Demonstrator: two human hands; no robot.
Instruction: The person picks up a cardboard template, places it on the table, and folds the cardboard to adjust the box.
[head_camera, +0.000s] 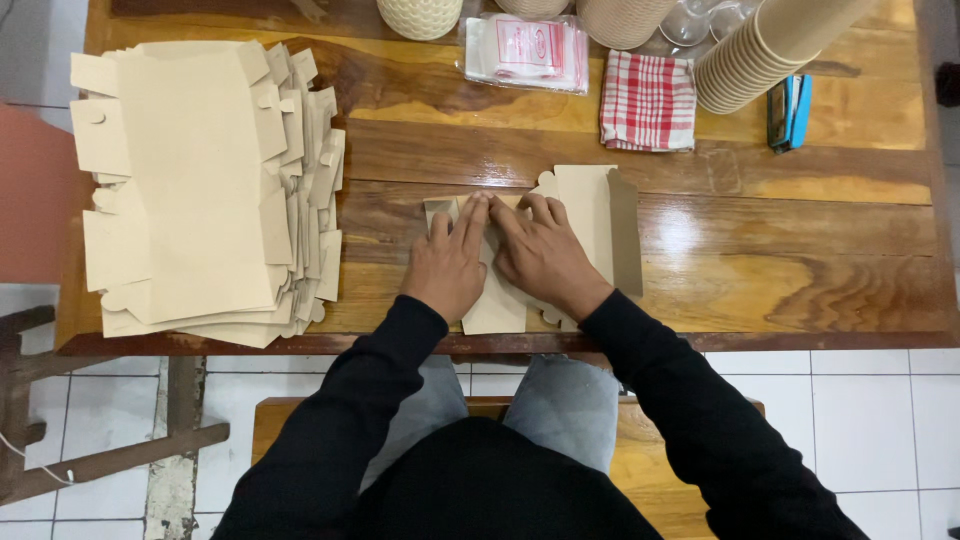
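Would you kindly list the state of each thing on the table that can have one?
cardboard blank: lying flat, partly folded, right flap raised
left hand: pressing flat on the blank
right hand: pressing flat on the blank
stack of blanks: unfolded, loosely piled
checked cloth: folded
paper cups: nested, stack lying tilted
plastic bags: flat, packed
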